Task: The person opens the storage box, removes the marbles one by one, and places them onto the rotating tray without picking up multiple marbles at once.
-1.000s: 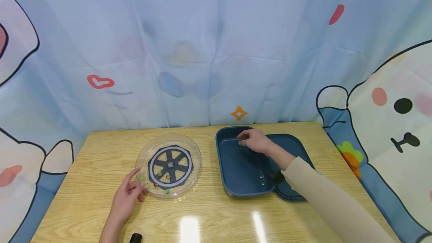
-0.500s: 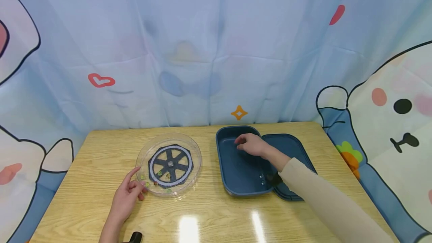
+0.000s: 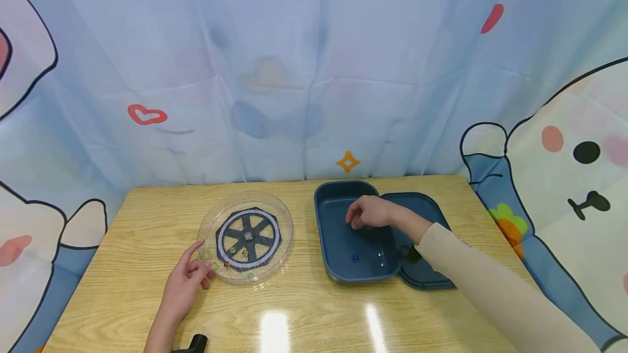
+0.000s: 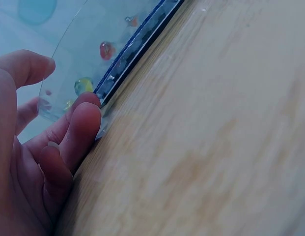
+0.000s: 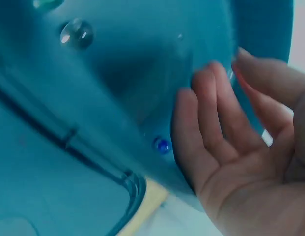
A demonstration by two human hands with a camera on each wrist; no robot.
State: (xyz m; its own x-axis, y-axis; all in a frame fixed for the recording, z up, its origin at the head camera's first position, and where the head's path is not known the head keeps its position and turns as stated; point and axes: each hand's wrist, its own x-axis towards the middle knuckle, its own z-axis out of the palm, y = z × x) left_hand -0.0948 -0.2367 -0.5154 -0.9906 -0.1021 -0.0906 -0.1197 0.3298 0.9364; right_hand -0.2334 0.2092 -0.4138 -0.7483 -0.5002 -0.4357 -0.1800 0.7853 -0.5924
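Makeshift recording booth: cartoon curtain (image 3: 294,70) behind table (image 3: 304,309).

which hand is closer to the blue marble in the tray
Right. The right hand hovers inside the blue tray, just above the blue marble; the left hand touches the clear dish.

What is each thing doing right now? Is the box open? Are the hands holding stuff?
blue box: open, upright on the table, marbles lying inside.
lid: off, lying flat under the box's right side.
blue marble: loose on the box floor.
clear dish: upright, marbles resting in it.
left hand: fingers touching the dish rim.
right hand: over the box, fingers relaxed, holding nothing visible.
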